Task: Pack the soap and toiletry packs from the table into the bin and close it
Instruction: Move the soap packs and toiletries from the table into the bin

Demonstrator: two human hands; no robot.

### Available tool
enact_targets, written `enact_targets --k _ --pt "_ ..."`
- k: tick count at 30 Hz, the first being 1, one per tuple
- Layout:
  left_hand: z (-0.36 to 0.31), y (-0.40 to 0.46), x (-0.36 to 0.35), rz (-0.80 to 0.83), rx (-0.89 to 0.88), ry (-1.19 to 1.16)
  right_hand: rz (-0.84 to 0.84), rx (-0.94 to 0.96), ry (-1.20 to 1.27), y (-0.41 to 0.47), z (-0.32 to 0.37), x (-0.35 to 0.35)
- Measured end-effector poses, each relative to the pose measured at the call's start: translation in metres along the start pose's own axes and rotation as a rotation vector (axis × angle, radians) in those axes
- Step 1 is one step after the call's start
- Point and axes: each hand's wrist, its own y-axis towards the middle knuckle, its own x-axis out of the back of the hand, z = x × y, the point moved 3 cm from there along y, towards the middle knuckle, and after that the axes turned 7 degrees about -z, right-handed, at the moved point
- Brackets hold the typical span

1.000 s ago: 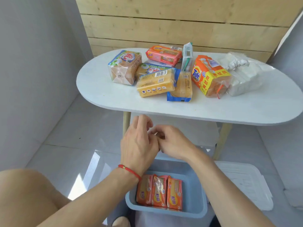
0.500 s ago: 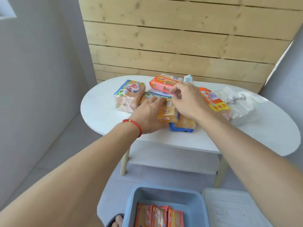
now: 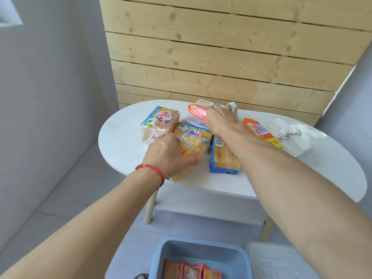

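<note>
My left hand (image 3: 168, 156) grips a yellow soap pack (image 3: 191, 147) near the front of the white oval table (image 3: 120, 141), tilting it up. Farther back, my right hand (image 3: 219, 117) lies over the red-pink soap pack (image 3: 196, 111) and a white-green toothpaste box (image 3: 233, 104); whether its fingers grip either one is hidden. Other packs lie around: an orange-green soap pack (image 3: 161, 122), a blue-edged yellow pack (image 3: 223, 160), an orange Tide pack (image 3: 259, 130) and a clear bag of white bars (image 3: 291, 135). The blue bin (image 3: 171, 250) on the floor holds three orange soap packs (image 3: 191, 271).
The bin's white lid (image 3: 277, 262) lies on the floor right of the bin. A wooden plank wall (image 3: 231, 47) stands behind the table, and a grey wall (image 3: 50, 97) closes the left side. A lower shelf (image 3: 201, 204) sits under the tabletop.
Left hand has closed on the yellow soap pack and tipped it toward the table's front edge. Right hand has reached farther back, onto the red-pink pack and toothpaste box.
</note>
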Motion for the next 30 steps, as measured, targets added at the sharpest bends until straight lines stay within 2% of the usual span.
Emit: enact_targets --k 2,4,7,10,13,14,17,20,23,26,28,30 --pt "0.002 -0.003 0.006 0.022 0.097 -0.109 -0.088 0.061 -0.043 -0.011 -0.004 0.004" --pt "0.002 -0.006 0.011 0.062 0.201 -0.234 -0.25 0.121 -0.038 -0.028 -0.01 0.014" --pt "0.0 -0.012 0.011 0.199 0.391 -0.593 -0.442 0.2 0.084 -0.063 -0.018 0.034" --pt "-0.006 -0.021 0.011 0.281 0.524 -0.956 -0.512 0.132 0.419 -0.102 -0.026 0.057" --pt "-0.01 -0.033 0.014 0.303 0.551 -1.114 -0.467 -0.08 0.86 -0.144 -0.042 0.074" --pt "-0.009 -0.04 0.014 0.327 0.569 -1.157 -0.392 -0.143 1.056 -0.158 -0.047 0.078" --pt "-0.005 -0.071 0.01 0.473 0.624 -1.246 0.054 -0.252 1.542 -0.191 -0.059 0.073" --pt "0.004 -0.112 -0.003 0.647 0.622 -1.193 0.453 -0.243 1.69 -0.217 -0.065 0.055" --pt "0.027 -0.157 -0.029 0.69 0.639 -0.94 0.779 -0.23 1.686 -0.248 -0.065 0.025" --pt "0.055 -0.188 -0.062 0.658 0.697 -0.644 1.043 -0.196 1.544 -0.277 -0.06 -0.013" --pt "0.073 -0.196 -0.084 0.619 0.718 -0.439 1.149 -0.211 1.363 -0.298 -0.054 -0.042" --pt "0.089 -0.196 -0.1 0.55 0.662 -0.201 1.146 -0.22 1.118 -0.317 -0.042 -0.073"
